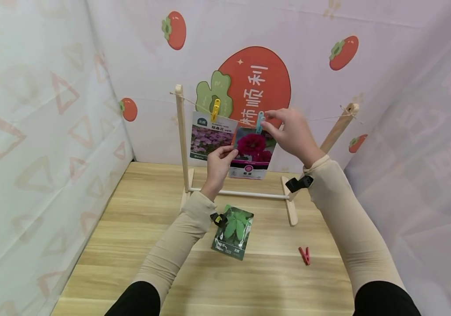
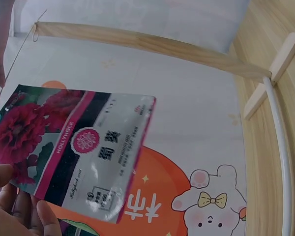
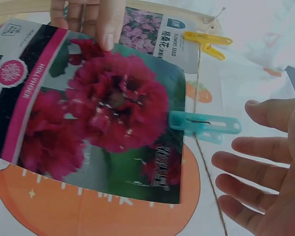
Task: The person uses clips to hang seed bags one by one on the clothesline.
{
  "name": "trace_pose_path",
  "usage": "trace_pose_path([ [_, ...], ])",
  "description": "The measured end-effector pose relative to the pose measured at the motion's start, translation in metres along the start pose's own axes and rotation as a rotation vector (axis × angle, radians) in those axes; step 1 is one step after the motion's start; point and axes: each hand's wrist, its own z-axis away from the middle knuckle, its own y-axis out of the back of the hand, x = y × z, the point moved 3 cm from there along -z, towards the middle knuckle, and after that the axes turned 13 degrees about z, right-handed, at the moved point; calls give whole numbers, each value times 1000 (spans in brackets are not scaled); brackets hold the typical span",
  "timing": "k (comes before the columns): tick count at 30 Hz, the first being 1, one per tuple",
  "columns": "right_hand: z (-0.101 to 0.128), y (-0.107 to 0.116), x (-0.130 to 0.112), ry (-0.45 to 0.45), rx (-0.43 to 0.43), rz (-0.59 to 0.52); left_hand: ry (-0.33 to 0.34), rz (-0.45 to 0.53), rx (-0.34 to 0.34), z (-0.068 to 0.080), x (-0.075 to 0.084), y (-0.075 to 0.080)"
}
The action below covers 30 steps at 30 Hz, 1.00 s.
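A hollyhock seed packet (image 1: 250, 151) with dark pink flowers hangs from a string, held at its top by a light blue clothespin (image 3: 204, 123). My left hand (image 1: 220, 164) pinches its left edge, thumb in front and fingers behind. Beside the clothespin is my right hand (image 3: 265, 162), its fingers spread and apart from the clip in the right wrist view. Further left on the string, a yellow clothespin (image 1: 215, 110) holds another seed packet (image 1: 209, 134) with purple-pink flowers, partly behind the hollyhock one.
The string runs between two wooden posts (image 1: 182, 136), joined low down by a white rod (image 1: 249, 193). On the wooden table (image 1: 146, 228) lie a green leaf-pictured packet (image 1: 233, 232) and a red clothespin (image 1: 304, 256). Patterned cloth walls stand behind and at both sides.
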Motion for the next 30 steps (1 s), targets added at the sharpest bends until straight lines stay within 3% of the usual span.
trace_pose_path([
  [9,25,-4,0,68,138,43,-31,3,16,0,-2,5],
  [15,41,-9,1,132,215,56,-56,-21,-14,2,-2,9],
  [19,50,-13,4,151,199,58,-11,-82,-51,4,-2,12],
  [23,60,-18,10,124,129,59,34,-140,-75,7,-3,15],
  [30,75,-30,20,81,61,57,65,-220,-98,12,-9,21],
])
